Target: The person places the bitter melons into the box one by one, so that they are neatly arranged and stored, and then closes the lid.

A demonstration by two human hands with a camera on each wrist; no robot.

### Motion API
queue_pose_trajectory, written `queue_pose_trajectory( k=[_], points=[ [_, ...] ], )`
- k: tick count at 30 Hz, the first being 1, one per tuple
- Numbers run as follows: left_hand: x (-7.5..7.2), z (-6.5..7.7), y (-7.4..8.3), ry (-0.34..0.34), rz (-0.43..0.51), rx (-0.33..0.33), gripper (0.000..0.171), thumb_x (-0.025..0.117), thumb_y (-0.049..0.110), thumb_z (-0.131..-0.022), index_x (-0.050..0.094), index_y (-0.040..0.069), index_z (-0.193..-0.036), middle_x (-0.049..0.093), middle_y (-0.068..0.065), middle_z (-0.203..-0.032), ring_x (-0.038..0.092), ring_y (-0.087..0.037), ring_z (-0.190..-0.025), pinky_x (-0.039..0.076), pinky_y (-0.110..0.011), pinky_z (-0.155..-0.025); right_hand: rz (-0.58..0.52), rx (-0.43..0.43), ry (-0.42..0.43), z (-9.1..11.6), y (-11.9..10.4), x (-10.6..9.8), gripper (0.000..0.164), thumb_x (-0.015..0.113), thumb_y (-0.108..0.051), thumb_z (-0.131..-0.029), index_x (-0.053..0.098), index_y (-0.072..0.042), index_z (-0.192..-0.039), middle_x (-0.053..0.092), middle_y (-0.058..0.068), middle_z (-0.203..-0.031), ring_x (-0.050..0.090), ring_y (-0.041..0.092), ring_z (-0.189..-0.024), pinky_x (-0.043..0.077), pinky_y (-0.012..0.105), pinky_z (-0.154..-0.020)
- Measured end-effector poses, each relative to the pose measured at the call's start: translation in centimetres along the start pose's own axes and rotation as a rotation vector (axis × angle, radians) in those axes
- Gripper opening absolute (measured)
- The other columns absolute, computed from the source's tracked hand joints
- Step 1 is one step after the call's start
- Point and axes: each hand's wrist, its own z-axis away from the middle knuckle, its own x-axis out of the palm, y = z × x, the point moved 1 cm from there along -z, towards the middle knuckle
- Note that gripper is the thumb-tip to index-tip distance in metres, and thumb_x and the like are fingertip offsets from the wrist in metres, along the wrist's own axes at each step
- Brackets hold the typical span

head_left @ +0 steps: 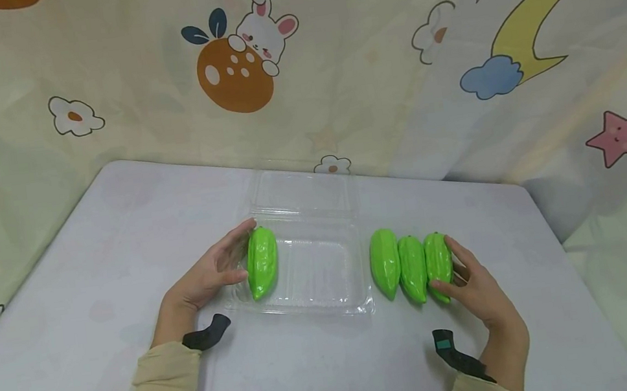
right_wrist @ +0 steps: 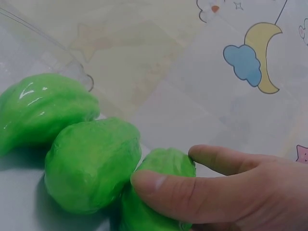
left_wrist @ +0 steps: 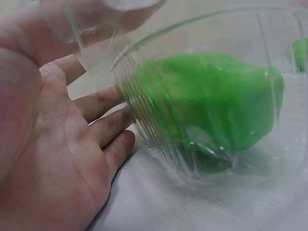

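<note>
A hinged clear plastic box [head_left: 328,311] lies with its lid folded back on the table, a glossy green ridged toy fruit [head_left: 263,263] inside along its left wall. My left hand [head_left: 213,269] is at that wall; in the left wrist view its extended fingers [left_wrist: 108,125] touch the outside of the plastic. To the right of the box, three matching toy fruits lie side by side: a left one [head_left: 385,263], a middle one [head_left: 413,269] and a right one [head_left: 438,262]. My right hand [head_left: 474,283] grips the right one, thumb [right_wrist: 166,190] on its near side and fingers behind.
The box's transparent lid [head_left: 304,193] extends toward the back edge of the white-covered table [head_left: 307,379]. Behind hangs a patterned curtain [head_left: 355,53]. Dark curved mounts [head_left: 207,334] stick out from both wrists.
</note>
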Motion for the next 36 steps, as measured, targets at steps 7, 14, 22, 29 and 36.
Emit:
queue_pose_trajectory(
  k=[7, 14, 22, 29, 36],
  points=[
    [-0.09, 0.13, -0.08, 0.005, 0.007, 0.0, 0.091, 0.068, 0.001, -0.08, 0.016, 0.011, -0.153, 0.007, -0.007, -0.161, -0.002, -0.02, -0.149, 0.019, -0.006, -0.11, 0.004, 0.007, -0.005, -0.07, -0.06, 0.06, 0.1, 0.075, -0.02, -0.081, 0.008, -0.023, -0.154, 0.008, 0.018, -0.159, 0.022, 0.055, -0.136, 0.032, 0.059, -0.106],
    [-0.04, 0.14, -0.12, -0.001, 0.005, -0.004, 0.09, 0.068, 0.001, -0.081, 0.014, 0.01, -0.153, 0.008, -0.005, -0.161, -0.002, -0.022, -0.149, 0.02, -0.007, -0.11, 0.023, 0.023, -0.003, -0.01, -0.14, 0.05, 0.099, 0.075, -0.022, -0.081, 0.008, -0.025, -0.154, 0.007, 0.018, -0.159, 0.023, 0.055, -0.136, 0.033, 0.059, -0.106],
    [0.0, 0.02, -0.1, -0.001, 0.002, -0.007, 0.091, 0.069, 0.002, -0.08, 0.014, 0.011, -0.153, 0.007, -0.007, -0.161, -0.002, -0.021, -0.149, 0.02, -0.006, -0.109, 0.047, 0.044, 0.0, 0.11, -0.22, -0.11, 0.1, 0.075, -0.024, -0.081, 0.007, -0.025, -0.154, 0.006, 0.018, -0.159, 0.023, 0.055, -0.136, 0.034, 0.059, -0.105],
    [-0.04, 0.03, -0.05, 0.0, -0.008, -0.009, 0.09, 0.069, 0.002, -0.081, 0.015, 0.013, -0.153, 0.007, -0.006, -0.161, -0.002, -0.019, -0.149, 0.019, -0.006, -0.109, 0.055, 0.047, -0.002, 0.36, -0.5, -0.36, 0.1, 0.075, -0.024, -0.082, 0.005, -0.026, -0.154, 0.005, 0.018, -0.16, 0.022, 0.055, -0.136, 0.035, 0.06, -0.104],
    [-0.1, 0.03, -0.04, 0.007, -0.013, -0.018, 0.091, 0.07, 0.005, -0.08, 0.016, 0.014, -0.153, 0.009, -0.004, -0.161, -0.002, -0.018, -0.149, 0.02, -0.005, -0.109, 0.062, 0.029, -0.006, 0.68, -0.79, -0.69, 0.097, 0.072, -0.028, -0.084, 0.005, -0.026, -0.154, 0.005, 0.019, -0.159, 0.024, 0.055, -0.135, 0.038, 0.059, -0.101]
  ],
)
